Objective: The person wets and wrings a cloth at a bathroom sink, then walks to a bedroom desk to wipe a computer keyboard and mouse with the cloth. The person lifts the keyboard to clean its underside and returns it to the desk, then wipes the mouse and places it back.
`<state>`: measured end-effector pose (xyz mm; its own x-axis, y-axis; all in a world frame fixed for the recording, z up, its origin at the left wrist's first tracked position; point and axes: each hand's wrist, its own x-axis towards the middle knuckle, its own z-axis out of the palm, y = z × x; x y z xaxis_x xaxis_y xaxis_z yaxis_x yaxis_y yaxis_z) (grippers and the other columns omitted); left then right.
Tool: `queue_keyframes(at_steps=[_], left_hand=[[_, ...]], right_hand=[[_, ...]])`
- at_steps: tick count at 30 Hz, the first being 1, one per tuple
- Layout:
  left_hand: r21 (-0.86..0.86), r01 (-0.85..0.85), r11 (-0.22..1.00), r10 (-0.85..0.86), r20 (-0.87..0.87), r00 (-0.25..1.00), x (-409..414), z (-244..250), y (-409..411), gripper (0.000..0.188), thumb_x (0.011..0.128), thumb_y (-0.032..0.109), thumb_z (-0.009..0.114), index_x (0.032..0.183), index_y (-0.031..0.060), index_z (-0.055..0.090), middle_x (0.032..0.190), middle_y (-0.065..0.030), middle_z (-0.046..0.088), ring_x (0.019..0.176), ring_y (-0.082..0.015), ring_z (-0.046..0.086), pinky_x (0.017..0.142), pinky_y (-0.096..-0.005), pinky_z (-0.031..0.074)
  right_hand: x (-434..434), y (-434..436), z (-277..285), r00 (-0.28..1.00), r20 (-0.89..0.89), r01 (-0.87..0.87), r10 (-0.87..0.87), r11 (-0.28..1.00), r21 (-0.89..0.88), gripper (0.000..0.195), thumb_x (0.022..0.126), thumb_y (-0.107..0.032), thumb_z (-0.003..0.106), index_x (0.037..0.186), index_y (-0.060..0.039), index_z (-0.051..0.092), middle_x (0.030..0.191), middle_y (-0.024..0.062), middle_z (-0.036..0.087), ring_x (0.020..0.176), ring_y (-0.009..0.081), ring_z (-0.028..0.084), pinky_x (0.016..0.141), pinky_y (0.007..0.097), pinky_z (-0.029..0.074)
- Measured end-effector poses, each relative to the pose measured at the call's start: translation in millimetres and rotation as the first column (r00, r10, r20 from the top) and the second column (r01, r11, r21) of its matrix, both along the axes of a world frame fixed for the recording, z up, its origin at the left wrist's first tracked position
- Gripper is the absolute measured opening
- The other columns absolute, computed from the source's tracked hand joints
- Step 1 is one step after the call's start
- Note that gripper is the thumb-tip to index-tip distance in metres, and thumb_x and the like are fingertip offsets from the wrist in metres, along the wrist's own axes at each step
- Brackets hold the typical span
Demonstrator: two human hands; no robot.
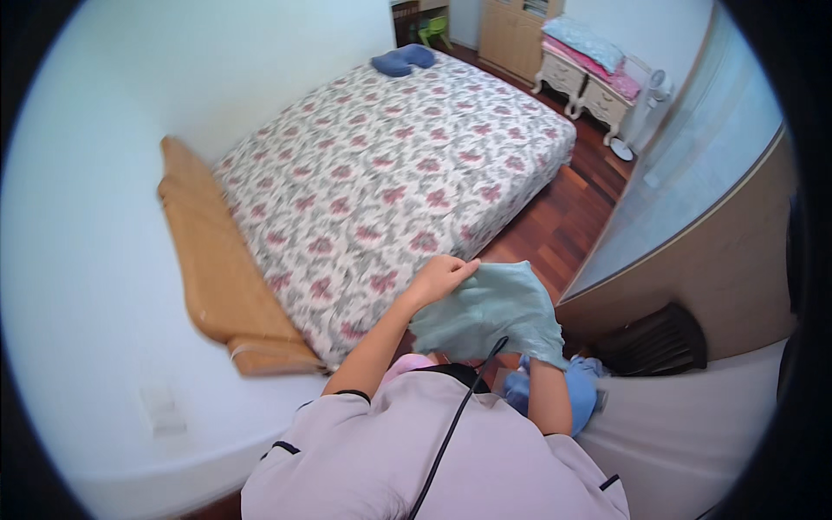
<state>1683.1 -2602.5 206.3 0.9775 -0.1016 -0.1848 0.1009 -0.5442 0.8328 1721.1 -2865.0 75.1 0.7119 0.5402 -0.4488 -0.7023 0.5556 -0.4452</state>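
Note:
My left hand (443, 278) pinches the upper left edge of a pale green cloth item (497, 302), with the thumb along its top. The fabric hangs spread out in front of my body, above the near corner of the bed. My right forearm (549, 396) reaches up to the cloth's lower right side. The fabric covers my right hand, so its grip is hidden. Beside that forearm is a bundle of blue fabric (580, 387). A black cord (461, 409) runs up over my shirt and in front of the cloth's lower edge.
A mattress with a floral sheet (390, 162) fills the middle, a blue neck-shaped cushion (404, 60) at its far end. Along its left stands a brown headboard (221, 266). Rightward are a dark slatted chair back (663, 344), a glass partition (689, 188), a white fan (660, 84) and nightstands (601, 101).

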Motion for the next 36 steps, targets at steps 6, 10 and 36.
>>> queue_keyframes(at_steps=[6, 10, 36], left_hand=[[-0.6, 0.071, 0.797, -0.029, 0.08, 0.996, 232.3, 17.5, -64.3, 0.032, 0.096, 0.027, 0.052, 0.082, 0.0008, 0.063, 0.071, 0.003, 0.061, 0.06, -0.0061, 0.051, 0.056, -0.024, 0.042], [-0.849, -0.095, 0.519, -0.085, -0.162, 0.983, 378.6, 30.8, -145.5, 0.028, 0.099, 0.025, 0.047, 0.083, 0.0051, 0.059, 0.071, 0.0047, 0.058, 0.063, -0.0024, 0.051, 0.059, -0.02, 0.041], [-0.864, 0.006, 0.504, 0.047, 0.035, 0.998, 1213.2, -0.6, -453.9, 0.032, 0.097, 0.017, 0.047, 0.126, 0.0024, 0.048, 0.108, 0.0006, 0.058, 0.093, -0.0069, 0.054, 0.083, -0.0234, 0.044]], right_hand=[[140.6, -64.8, -4.8, 0.988, -0.127, 0.067, -0.082, 0.991, -0.115, 0.038, 0.095, -0.031, 0.04, 0.111, -0.0009, 0.058, 0.11, 0.0139, 0.063, 0.101, 0.0252, 0.061, 0.087, 0.0393, 0.051], [229.6, -91.2, -21.4, 0.965, -0.263, 0.208, -0.024, 0.683, 0.7, 0.044, 0.096, -0.036, 0.039, 0.112, 0.0008, 0.057, 0.103, 0.0153, 0.065, 0.089, 0.0289, 0.065, 0.073, 0.037, 0.057], [1081.1, -396.1, 19.5, 0.957, 0.018, 0.285, -0.29, 0.948, 0.144, 0.054, 0.093, -0.038, 0.048, 0.134, -0.0032, 0.042, 0.132, 0.0167, 0.05, 0.117, 0.0311, 0.052, 0.101, 0.0473, 0.039]])
